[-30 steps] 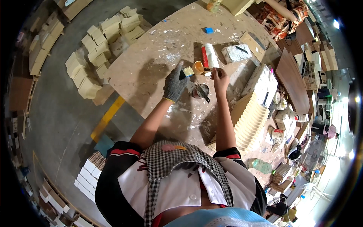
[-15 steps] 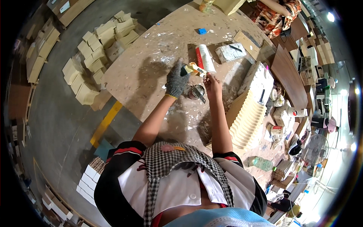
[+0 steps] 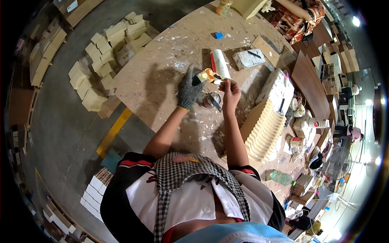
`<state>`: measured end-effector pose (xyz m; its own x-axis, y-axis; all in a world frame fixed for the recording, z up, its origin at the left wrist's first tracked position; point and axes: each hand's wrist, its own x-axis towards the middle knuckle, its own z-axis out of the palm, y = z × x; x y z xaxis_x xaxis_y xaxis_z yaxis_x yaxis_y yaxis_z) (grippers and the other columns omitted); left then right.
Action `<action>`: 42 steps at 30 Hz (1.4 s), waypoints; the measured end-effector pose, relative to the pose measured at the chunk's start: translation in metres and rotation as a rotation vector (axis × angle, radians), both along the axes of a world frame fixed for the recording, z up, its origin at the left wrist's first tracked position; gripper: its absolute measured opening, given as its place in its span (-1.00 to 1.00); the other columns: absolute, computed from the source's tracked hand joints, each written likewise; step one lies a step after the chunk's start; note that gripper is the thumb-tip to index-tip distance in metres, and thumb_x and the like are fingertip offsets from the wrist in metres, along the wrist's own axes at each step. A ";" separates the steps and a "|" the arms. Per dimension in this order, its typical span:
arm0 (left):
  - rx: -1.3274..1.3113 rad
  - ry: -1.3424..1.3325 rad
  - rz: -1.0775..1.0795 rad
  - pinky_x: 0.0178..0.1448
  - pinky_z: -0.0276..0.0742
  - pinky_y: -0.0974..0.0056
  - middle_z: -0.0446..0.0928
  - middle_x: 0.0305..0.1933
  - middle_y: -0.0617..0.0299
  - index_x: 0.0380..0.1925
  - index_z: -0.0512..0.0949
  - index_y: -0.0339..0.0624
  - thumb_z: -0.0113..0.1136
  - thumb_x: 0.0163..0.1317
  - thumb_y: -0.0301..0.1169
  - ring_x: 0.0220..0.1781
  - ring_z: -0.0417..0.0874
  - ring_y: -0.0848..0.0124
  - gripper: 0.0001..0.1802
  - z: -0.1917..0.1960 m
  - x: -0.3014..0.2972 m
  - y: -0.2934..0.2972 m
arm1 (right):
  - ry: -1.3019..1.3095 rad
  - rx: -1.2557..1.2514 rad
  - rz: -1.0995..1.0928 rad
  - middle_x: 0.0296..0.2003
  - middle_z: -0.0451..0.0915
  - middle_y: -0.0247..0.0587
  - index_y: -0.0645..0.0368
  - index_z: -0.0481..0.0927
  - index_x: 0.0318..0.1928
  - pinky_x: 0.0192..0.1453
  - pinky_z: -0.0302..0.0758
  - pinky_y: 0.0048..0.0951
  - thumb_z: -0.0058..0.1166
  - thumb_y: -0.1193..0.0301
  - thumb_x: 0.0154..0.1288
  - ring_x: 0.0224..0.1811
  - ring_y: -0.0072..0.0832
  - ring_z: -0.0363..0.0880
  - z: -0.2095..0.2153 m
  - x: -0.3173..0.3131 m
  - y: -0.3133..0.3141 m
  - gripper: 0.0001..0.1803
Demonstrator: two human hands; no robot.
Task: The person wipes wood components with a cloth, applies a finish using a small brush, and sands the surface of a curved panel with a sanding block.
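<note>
My left hand [image 3: 189, 90], in a grey knit glove, is closed around a small dark, yellow and orange object [image 3: 207, 75] whose kind I cannot make out. My bare right hand [image 3: 231, 94] pinches something thin, mostly hidden by the fingers, against the object's right side. Just below the two hands a small round pot [image 3: 210, 99] sits on the table, with a dark flat stick or blade lying across it. Beyond my right hand lies a white and red cylinder [image 3: 219, 64], close to the object.
The stained worktable [image 3: 162, 60] also bears a white block [image 3: 248, 59], a row of cream wavy pieces [image 3: 265, 131], a blue piece [image 3: 219, 35] and a green bottle [image 3: 281, 177]. Cream parts [image 3: 91, 95] stand left of the table. A person in a patterned top [image 3: 298, 18] is at the far right.
Both hands stay at the same spot around the small object. My right hand has turned slightly at its side, and the whole view has shifted a little.
</note>
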<state>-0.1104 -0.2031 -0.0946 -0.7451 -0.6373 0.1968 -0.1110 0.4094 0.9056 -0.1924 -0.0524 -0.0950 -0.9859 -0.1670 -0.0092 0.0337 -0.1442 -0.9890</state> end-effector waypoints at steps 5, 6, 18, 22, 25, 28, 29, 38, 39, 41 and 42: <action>0.026 -0.090 0.036 0.23 0.49 0.02 0.51 0.20 -0.22 0.40 0.23 -0.26 0.40 0.13 -0.24 0.21 0.56 -0.08 -0.13 -0.007 0.006 -0.007 | 0.948 0.646 0.162 -0.23 0.67 -0.09 0.14 0.69 -0.09 -0.13 0.62 -0.32 0.12 0.61 0.26 -0.26 -0.17 0.67 0.037 0.027 0.000 -0.77; 0.027 -0.086 0.038 0.23 0.49 0.02 0.51 0.20 -0.22 0.40 0.23 -0.26 0.40 0.13 -0.24 0.21 0.56 -0.08 -0.13 -0.010 0.005 -0.009 | 0.952 0.646 0.163 -0.23 0.67 -0.09 0.14 0.69 -0.09 -0.13 0.62 -0.32 0.12 0.61 0.26 -0.26 -0.17 0.67 0.043 0.030 0.003 -0.77; 0.058 -0.042 -0.032 0.25 0.51 0.13 0.51 0.26 -0.09 0.37 0.30 -0.24 0.39 0.12 -0.34 0.21 0.59 0.11 -0.20 0.026 0.013 -0.003 | -0.157 -0.152 0.128 -0.32 0.69 -0.16 0.33 0.61 -0.11 -0.16 0.65 -0.49 0.16 0.43 0.43 -0.36 -0.50 0.68 0.010 0.026 -0.004 -0.82; -0.032 0.048 0.013 0.22 0.52 0.12 0.54 0.20 -0.07 0.39 0.27 -0.23 0.41 0.08 -0.39 0.13 0.62 0.12 -0.15 0.013 0.013 -0.004 | -0.256 -0.291 0.012 -0.31 0.69 -0.13 0.37 0.61 -0.13 -0.17 0.65 -0.47 0.12 0.47 0.45 -0.32 -0.48 0.68 0.005 0.028 -0.002 -0.83; -0.002 0.061 0.018 0.20 0.52 0.08 0.54 0.19 -0.12 0.40 0.26 -0.20 0.41 0.09 -0.36 0.14 0.61 0.05 -0.15 0.008 0.018 -0.009 | -0.265 -0.222 0.140 -0.33 0.68 -0.19 0.31 0.58 -0.14 -0.18 0.64 -0.49 0.15 0.40 0.45 -0.35 -0.50 0.67 0.011 0.046 -0.014 -0.81; 0.047 0.076 0.029 0.21 0.52 0.08 0.54 0.19 -0.11 0.40 0.26 -0.18 0.39 0.10 -0.38 0.15 0.61 0.07 -0.15 0.003 0.022 -0.010 | -0.081 -0.174 0.073 -0.28 0.68 -0.13 0.35 0.57 -0.12 -0.13 0.68 -0.43 0.12 0.43 0.46 -0.29 -0.46 0.71 -0.007 0.034 -0.016 -0.81; 0.057 0.051 0.040 0.23 0.51 0.15 0.55 0.21 -0.02 0.42 0.24 -0.19 0.39 0.09 -0.43 0.15 0.62 0.21 -0.13 0.002 0.024 -0.011 | -0.026 -0.166 0.055 -0.28 0.69 -0.12 0.36 0.57 -0.13 -0.13 0.68 -0.43 0.12 0.40 0.47 -0.28 -0.44 0.72 -0.011 0.023 -0.016 -0.79; 0.144 0.003 0.080 0.15 0.55 0.09 0.60 0.06 -0.11 0.38 0.31 -0.17 0.38 0.11 -0.37 0.09 0.65 0.06 -0.20 0.016 0.095 -0.006 | 0.763 1.189 0.058 -0.37 0.67 0.02 0.09 0.56 -0.06 -0.37 0.57 -0.01 0.06 0.22 0.43 -0.40 0.05 0.65 0.000 -0.015 -0.022 -0.76; 0.156 0.025 0.079 0.14 0.56 0.10 0.60 0.04 -0.10 0.38 0.31 -0.17 0.41 0.10 -0.35 0.07 0.65 0.07 -0.19 0.013 0.104 -0.006 | 0.745 1.191 0.089 -0.33 0.67 0.03 0.09 0.56 -0.03 -0.33 0.57 0.00 0.05 0.22 0.43 -0.36 0.06 0.65 0.006 -0.013 -0.024 -0.74; 0.163 0.048 0.085 0.14 0.56 0.10 0.61 0.02 -0.09 0.38 0.31 -0.17 0.43 0.09 -0.32 0.05 0.65 0.08 -0.17 0.006 0.120 -0.005 | 0.721 1.172 0.111 -0.22 0.66 0.03 0.09 0.56 0.04 -0.24 0.57 0.01 0.08 0.21 0.42 -0.27 0.07 0.65 0.014 -0.005 -0.023 -0.69; 0.162 0.049 0.101 0.13 0.56 0.13 0.61 0.02 -0.04 0.38 0.31 -0.18 0.45 0.09 -0.30 0.04 0.65 0.14 -0.16 0.011 0.128 -0.003 | 0.794 1.045 0.047 -0.21 0.65 0.01 0.05 0.58 0.06 -0.24 0.56 -0.02 0.12 0.23 0.39 -0.27 0.01 0.66 0.017 0.000 -0.022 -0.70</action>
